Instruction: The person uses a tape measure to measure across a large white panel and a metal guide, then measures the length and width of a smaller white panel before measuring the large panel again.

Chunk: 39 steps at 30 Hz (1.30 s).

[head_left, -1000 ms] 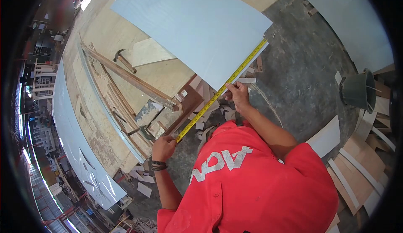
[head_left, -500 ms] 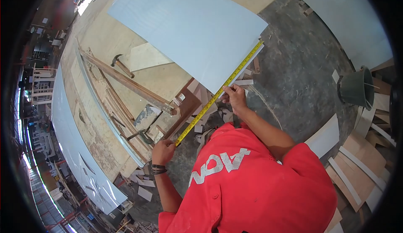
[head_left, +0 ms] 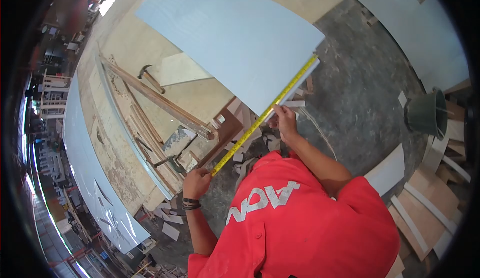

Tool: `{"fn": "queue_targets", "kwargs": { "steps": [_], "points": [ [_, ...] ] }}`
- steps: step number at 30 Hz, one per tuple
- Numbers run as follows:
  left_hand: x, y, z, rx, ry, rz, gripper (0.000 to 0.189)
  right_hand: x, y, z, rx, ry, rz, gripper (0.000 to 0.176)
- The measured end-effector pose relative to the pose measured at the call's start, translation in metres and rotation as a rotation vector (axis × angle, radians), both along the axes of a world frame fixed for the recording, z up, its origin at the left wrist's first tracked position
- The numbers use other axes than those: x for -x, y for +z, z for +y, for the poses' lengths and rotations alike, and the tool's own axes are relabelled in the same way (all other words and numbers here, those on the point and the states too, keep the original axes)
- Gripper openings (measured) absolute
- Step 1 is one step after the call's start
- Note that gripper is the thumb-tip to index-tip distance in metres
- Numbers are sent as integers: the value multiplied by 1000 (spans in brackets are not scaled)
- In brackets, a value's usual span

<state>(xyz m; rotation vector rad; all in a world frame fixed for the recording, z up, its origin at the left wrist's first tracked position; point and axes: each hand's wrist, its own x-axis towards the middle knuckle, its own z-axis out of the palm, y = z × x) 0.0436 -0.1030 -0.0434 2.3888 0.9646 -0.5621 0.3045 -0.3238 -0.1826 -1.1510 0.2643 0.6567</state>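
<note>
A yellow tape measure (head_left: 243,138) is stretched along the near edge of a large pale blue-white sheet (head_left: 240,43). Its blade runs past the sheet's corner to my left hand (head_left: 198,183), which is closed around that end. Any case there is hidden by the fingers. My right hand (head_left: 285,121) pinches at the sheet's near corner, thumb and fingers at the tape's edge. A narrow white strip (head_left: 304,78) lies just beyond the tape. The far end of the blade reaches the sheet's other corner.
On the plywood table lie a hammer (head_left: 151,79), a long wooden batten (head_left: 155,98) and a clamp (head_left: 173,163) at the table's edge. Offcuts (head_left: 171,230) litter the floor. A dark green bucket (head_left: 425,112) stands at right near wooden panels (head_left: 427,208).
The whole view has shifted slightly, so the sheet and table sit a little further right and lower. Both hands keep nearly the same places on the tape measure.
</note>
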Motion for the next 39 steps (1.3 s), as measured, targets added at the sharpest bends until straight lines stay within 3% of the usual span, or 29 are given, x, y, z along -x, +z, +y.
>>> {"fn": "queue_targets", "kwargs": {
  "steps": [2,6,9,11,13,19,24,30,32,36,39],
  "points": [
    [2,-1,-1,39,-12,-27,27,-4,2,-3,-136,-42,121,23],
    [0,7,-3,89,34,-88,26,-27,8,1,-134,-77,89,18],
    [3,2,-4,49,36,-170,28,-60,-4,1,17,-55,-5,22],
    [6,-3,-4,33,77,-216,28,-90,-33,1,36,-261,-185,26],
    [9,0,-5,29,110,-218,28,-113,-26,-11,158,-342,-323,25],
    [24,6,-18,55,293,-177,30,-102,-32,-47,181,-333,-288,20],
    [32,-5,-22,75,308,-188,31,-135,-61,-5,259,-397,-307,25],
    [28,3,-22,58,304,-176,32,-157,-48,12,220,-216,-343,25],
    [30,2,-24,61,313,-173,31,-149,-41,0,215,-161,-184,24],
    [40,-5,-29,99,353,-179,32,-154,-38,-7,373,-152,-186,21],
    [38,-8,-30,84,338,-184,32,-177,-51,7,148,-350,-35,26]
  ]
}}
